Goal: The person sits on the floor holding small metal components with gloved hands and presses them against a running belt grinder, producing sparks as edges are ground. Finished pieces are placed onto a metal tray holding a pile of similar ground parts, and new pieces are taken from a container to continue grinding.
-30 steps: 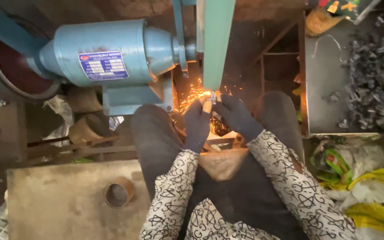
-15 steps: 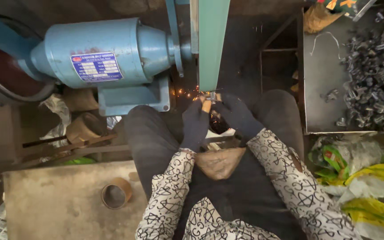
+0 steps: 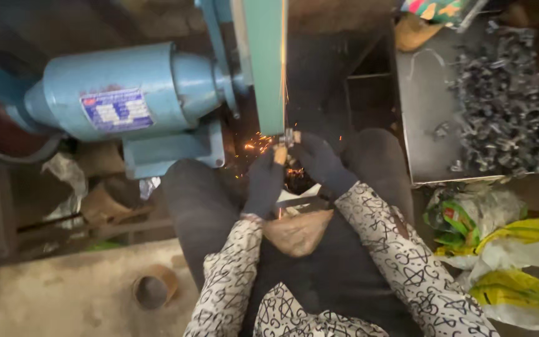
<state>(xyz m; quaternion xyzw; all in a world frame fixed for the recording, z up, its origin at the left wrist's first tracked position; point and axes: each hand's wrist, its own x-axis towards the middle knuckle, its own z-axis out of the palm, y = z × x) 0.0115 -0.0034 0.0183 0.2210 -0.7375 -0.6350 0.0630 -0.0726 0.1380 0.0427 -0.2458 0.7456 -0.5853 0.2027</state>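
— Small metal piece (image 3: 291,136): where now?

— Pressed against the lower end of the green sanding belt (image 3: 263,68), just beside the blue motor (image 3: 126,93), above the lap.

— Held how?

— Pinched from both sides. Left hand (image 3: 263,181) in a dark glove, fingers (image 3: 277,154) closed on the near end; right hand (image 3: 322,163) likewise gloved, fingers clamped on the far end. Exact grip partly hidden by the gloves.

— Step in hand?

— Grinding, by the look of it: orange sparks (image 3: 254,145) spraying left of the contact point, a thin bright streak running up the belt edge.

— Next move calls for what?

— Probably a steady, light press and a slight turn of the piece to bring a fresh edge to the belt; fingertips kept clear of the moving belt, very near already.

— Different from half a second ago?

— More sparks now; then only a few faint ones. Fewer than a full second ago, though, with a broad burst then. Both hands at the same spot on the belt throughout.

— Around it?

— Grey tray (image 3: 419,125) on the right, heaped with dark metal parts (image 3: 506,106); crumpled yellow and green bags (image 3: 506,249) below it.
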